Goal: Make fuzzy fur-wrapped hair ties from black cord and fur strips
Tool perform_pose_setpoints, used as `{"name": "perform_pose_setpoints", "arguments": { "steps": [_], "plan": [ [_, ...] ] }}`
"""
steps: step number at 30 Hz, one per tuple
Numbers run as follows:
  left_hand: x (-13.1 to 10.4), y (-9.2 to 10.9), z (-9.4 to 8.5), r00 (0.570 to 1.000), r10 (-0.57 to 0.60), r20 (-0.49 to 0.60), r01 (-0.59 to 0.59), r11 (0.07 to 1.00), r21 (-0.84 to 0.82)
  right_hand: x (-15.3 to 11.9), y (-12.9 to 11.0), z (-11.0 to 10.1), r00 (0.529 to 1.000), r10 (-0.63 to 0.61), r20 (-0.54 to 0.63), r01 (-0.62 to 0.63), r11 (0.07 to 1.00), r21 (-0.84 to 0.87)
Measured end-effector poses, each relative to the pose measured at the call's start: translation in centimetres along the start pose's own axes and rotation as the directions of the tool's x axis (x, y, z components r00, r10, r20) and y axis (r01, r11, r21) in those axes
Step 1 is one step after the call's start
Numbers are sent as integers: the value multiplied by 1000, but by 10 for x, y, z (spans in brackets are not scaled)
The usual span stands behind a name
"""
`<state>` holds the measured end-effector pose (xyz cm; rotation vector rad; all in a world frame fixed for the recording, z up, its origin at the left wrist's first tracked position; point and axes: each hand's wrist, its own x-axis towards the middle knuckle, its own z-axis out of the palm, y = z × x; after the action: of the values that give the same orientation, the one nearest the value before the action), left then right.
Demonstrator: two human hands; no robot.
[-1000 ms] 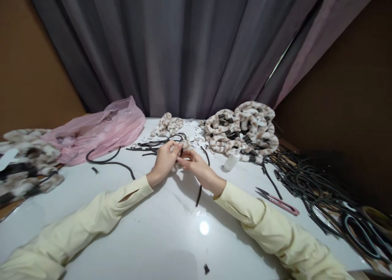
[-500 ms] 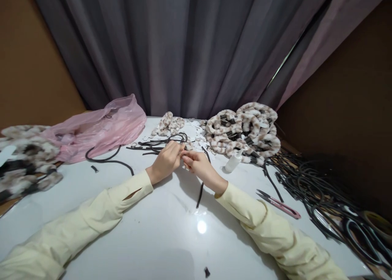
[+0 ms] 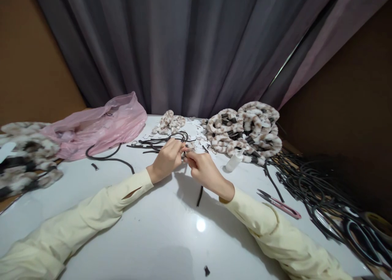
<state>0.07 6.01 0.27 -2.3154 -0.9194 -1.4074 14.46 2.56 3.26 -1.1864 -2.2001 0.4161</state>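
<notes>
Near the middle of the white table, my left hand [image 3: 167, 159] and my right hand [image 3: 207, 172] meet, fingertips pinched close together. Both are closed around something small and dark that the fingers mostly hide. A black cord [image 3: 200, 196] lies on the table, passing beneath my right hand. Just beyond my left hand is a loose bundle of black cords [image 3: 150, 143]. Small metal rings or hooks and white tags [image 3: 199, 130] are scattered behind the hands. A small white bottle [image 3: 234, 161] stands to the right of my right hand.
Spotted plush rings [image 3: 225, 144] are piled at the back right, with more plush [image 3: 39, 149] at far left by a pink plastic bag [image 3: 105, 131]. Pink-handled thread snips [image 3: 280, 204] lie on the right, beside tangled black cords [image 3: 309, 186]. A grey curtain [image 3: 171, 47] hangs behind.
My right hand has shifted slightly right and turned, its fingers curling more tightly. My left hand has stayed nearly in place, still pinching.
</notes>
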Motion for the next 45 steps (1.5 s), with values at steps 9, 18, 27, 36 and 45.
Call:
{"name": "perform_pose_setpoints", "arguments": {
  "steps": [9,18,27,36,45],
  "plan": [
    [3,0,-2,981,-77,176,95,991,-94,0,4,-16,986,-113,126,141,960,-242],
    [22,20,-19,844,-381,379,477,856,-201,11,19,-43,963,-270,15,264,926,-270],
    [26,30,-32,854,-322,409,457,840,-293,17,28,-46,980,-201,-8,201,977,69],
    [10,25,-36,979,107,171,-45,943,-329,13,17,-47,978,-202,44,193,969,156],
    [-7,25,-47,763,645,40,-636,760,-136,-43,-6,-57,940,-306,148,288,948,133]
  ]
}}
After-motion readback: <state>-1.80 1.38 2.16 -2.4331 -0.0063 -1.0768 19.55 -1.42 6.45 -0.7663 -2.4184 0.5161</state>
